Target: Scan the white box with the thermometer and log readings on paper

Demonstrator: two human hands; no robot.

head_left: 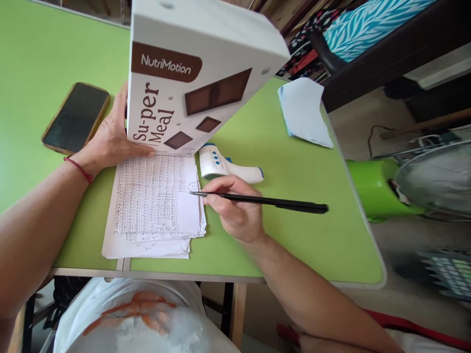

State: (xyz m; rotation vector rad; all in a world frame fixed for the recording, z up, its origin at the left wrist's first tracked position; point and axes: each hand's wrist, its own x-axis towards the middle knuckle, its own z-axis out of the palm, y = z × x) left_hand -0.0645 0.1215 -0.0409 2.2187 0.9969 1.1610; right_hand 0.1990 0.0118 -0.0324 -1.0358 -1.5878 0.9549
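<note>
My left hand [114,130] grips the lower left edge of a white NutriMotion Su-per Meal box [162,113], thumb across its front and the other fingers hidden behind. The box stands tilted at the far edge of a stack of papers [158,206] covered in dense small handwriting. In my right hand [237,208] is a black pen [272,200], pinched near its tip. That tip is at the right side of the top sheet, by a small drawn curve. Just beyond my right hand lies a white and blue infrared thermometer [228,166], partly hidden by the box.
A phone [76,117] in a yellowish case lies left of my left hand on the green table [312,235]. Folded white paper [305,113] rests near the right edge. Beyond that edge, on the floor side, are a green bin [379,189] and a clear rounded object [437,176].
</note>
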